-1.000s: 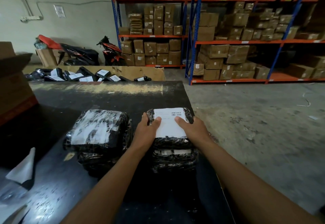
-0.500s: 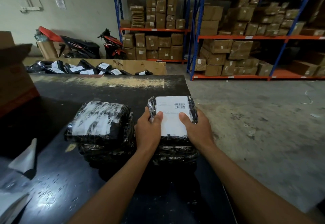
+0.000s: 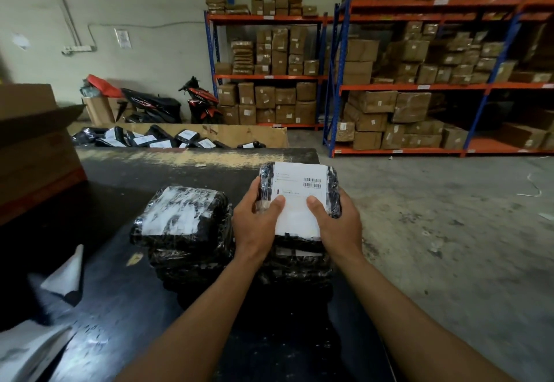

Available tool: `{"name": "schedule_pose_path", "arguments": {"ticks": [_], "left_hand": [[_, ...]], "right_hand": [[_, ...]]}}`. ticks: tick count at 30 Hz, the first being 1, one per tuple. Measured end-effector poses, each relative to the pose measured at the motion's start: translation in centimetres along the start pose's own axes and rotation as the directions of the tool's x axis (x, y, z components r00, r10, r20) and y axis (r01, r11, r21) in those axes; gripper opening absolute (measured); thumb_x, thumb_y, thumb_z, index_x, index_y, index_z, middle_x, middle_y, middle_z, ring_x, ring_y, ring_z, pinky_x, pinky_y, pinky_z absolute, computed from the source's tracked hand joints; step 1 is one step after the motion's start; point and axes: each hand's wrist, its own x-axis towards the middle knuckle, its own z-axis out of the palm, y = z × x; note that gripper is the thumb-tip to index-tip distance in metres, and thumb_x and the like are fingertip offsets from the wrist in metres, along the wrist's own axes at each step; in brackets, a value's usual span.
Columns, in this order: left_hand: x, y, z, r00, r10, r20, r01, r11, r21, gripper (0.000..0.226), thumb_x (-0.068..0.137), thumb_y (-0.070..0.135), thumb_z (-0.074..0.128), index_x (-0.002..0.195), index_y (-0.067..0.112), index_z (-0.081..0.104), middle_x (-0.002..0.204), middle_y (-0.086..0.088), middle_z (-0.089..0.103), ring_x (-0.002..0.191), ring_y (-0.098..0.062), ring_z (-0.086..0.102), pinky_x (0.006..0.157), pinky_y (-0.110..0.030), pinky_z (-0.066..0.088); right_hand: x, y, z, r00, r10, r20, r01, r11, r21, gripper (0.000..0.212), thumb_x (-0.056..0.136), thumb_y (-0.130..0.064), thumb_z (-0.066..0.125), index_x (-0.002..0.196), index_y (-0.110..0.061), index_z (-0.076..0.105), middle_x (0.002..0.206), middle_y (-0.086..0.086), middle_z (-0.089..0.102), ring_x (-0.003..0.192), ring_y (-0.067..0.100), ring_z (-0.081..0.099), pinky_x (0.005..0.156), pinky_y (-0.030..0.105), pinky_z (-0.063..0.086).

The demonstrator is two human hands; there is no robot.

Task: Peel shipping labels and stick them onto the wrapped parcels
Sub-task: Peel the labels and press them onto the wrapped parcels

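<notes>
A black wrapped parcel (image 3: 331,185) with a white shipping label (image 3: 296,202) on its top is held up above a stack of black parcels (image 3: 296,264) on the dark table (image 3: 180,306). My left hand (image 3: 254,226) grips its left side, thumb lying on the label. My right hand (image 3: 338,223) grips its right side, thumb on the label too. A second stack of wrapped parcels (image 3: 183,232) stands to the left, its top covered in a smeared white patch.
White backing sheets (image 3: 36,336) lie at the table's near left corner. An open cardboard box (image 3: 33,142) stands at the left. Beyond the table's far edge a low cardboard tray (image 3: 239,134) holds several labelled parcels. Shelving racks (image 3: 419,88) with boxes line the back; bare concrete floor lies to the right.
Both hands have gone from pressing the label to gripping the parcel's sides, and the parcel has risen off the stack, tilting towards me.
</notes>
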Motion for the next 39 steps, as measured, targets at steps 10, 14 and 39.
{"name": "schedule_pose_path", "arguments": {"ticks": [10,14,39], "left_hand": [[-2.1,0.9,-0.6,0.996,-0.043,-0.072,0.041,0.999,-0.028,0.071,0.071,0.035,0.078,0.136,0.021,0.054,0.127,0.000,0.064,0.110,-0.018,0.065,0.089,-0.044,0.057],[-4.7,0.4,-1.6,0.992,-0.098,-0.074,0.095,0.994,-0.052,0.057,0.080,0.018,0.078,0.133,0.018,0.057,0.114,0.001,0.070,0.098,-0.016,0.070,0.083,-0.042,0.060],[-25.3,-2.2,-9.3,0.905,-0.424,0.040,0.417,0.900,0.125,0.048,0.088,0.021,0.071,0.133,0.025,0.057,0.100,0.011,0.068,0.077,0.004,0.061,0.058,-0.014,0.049]], "right_hand": [[-1.1,0.0,-1.3,0.994,0.111,0.001,-0.111,0.988,0.104,0.064,0.069,-0.044,0.082,0.124,-0.021,0.060,0.108,-0.006,0.071,0.094,0.013,0.070,0.084,0.041,0.060],[-3.7,0.2,-2.0,0.991,0.133,0.022,-0.135,0.988,0.073,0.044,0.076,-0.035,0.082,0.115,-0.020,0.066,0.101,-0.007,0.072,0.089,0.011,0.071,0.081,0.040,0.061],[-26.0,2.0,-8.2,0.905,0.425,-0.019,-0.421,0.889,-0.178,0.031,0.078,-0.039,0.079,0.105,-0.027,0.070,0.096,-0.006,0.075,0.084,0.015,0.072,0.079,0.042,0.061]]}}
